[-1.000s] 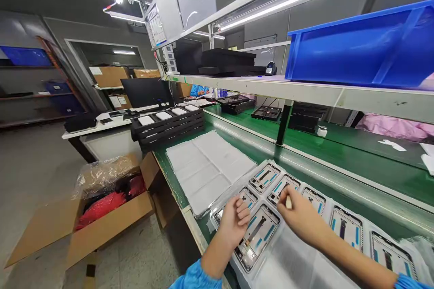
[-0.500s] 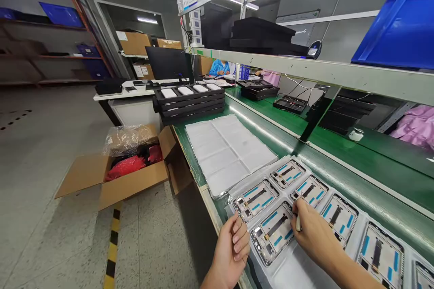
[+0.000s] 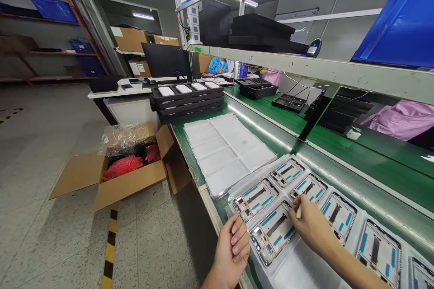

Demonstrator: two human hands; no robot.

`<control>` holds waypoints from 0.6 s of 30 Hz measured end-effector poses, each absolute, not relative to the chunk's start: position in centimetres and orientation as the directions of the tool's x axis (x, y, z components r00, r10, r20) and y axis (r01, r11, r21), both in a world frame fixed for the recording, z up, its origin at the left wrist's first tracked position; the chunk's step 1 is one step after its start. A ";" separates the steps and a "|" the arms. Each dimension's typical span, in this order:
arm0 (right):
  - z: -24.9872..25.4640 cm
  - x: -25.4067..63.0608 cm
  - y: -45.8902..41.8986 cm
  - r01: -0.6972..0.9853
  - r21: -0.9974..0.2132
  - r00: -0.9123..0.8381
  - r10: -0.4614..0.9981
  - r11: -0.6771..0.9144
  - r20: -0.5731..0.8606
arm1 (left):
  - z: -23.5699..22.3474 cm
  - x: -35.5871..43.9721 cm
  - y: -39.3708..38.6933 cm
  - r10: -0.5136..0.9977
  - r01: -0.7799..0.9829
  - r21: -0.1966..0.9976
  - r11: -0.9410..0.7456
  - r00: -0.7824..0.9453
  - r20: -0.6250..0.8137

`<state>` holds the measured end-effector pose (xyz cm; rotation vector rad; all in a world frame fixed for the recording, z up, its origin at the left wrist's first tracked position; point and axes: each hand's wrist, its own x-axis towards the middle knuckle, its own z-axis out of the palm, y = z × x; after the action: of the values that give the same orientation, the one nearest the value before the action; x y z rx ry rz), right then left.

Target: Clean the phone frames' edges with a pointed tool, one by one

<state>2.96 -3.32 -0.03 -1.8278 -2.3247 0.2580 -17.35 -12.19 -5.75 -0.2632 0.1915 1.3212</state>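
My left hand is curled, thumb against the forefinger, at the near edge of a white plastic tray. What it holds, if anything, is hidden. Its fingertips are close to the corner of a phone frame with blue strips and a dark flex cable. My right hand pinches a slim pale stick-like tool, whose exact kind I cannot make out. It hovers between a nearer phone frame and a farther one, partly covering both. Several similar frames lie in the tray's pockets.
White sheeting lies on the green bench beyond the tray. Stacked black trays hold white boxes. An open carton stands on the floor at left. A shelf beam crosses above, with a blue bin. People sit in the background.
My right hand has shifted slightly down and left, and the tool's angle has changed. My left hand stays in place. The pink cloth at far right shows more.
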 end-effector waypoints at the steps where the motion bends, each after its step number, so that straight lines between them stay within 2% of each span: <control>1: -0.1 3.1 -3.4 0.936 -0.210 -0.278 0.959 0.283 0.054 | -5.7 -17.3 -12.2 0.928 -0.971 -0.083 0.223 0.237 -0.288; 4: -0.7 3.2 -4.0 0.881 -0.062 -0.453 0.874 0.469 0.172 | -5.5 -17.3 -12.3 0.922 -0.971 -0.082 0.224 0.238 -0.305; 6: -1.1 3.1 -4.2 0.870 -0.046 -0.471 0.854 0.491 0.223 | -5.4 -17.2 -12.3 0.919 -0.972 -0.079 0.221 0.235 -0.316; 9: -1.2 2.8 -4.0 0.907 -0.195 -0.329 0.918 0.372 0.220 | -5.2 -17.1 -12.3 0.912 -0.976 -0.085 0.202 0.219 -0.346; 12: -0.3 2.6 -3.3 0.895 -0.397 -0.167 0.978 0.204 0.128 | -4.8 -17.1 -12.1 0.888 -0.980 -0.108 0.169 0.199 -0.415; 15: 1.3 2.5 -3.1 0.787 -0.609 -0.095 0.995 0.101 0.042 | -3.9 -17.2 -12.1 0.856 -0.980 -0.131 0.148 0.194 -0.479; 18: 3.3 3.0 -3.4 0.645 -0.760 -0.099 0.995 0.080 0.021 | -2.6 -17.2 -12.3 0.826 -0.983 -0.106 0.150 0.183 -0.532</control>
<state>2.97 -3.39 3.28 -1.6188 -1.8059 0.8122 -17.18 -12.26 -2.64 -0.4832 0.3907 1.3477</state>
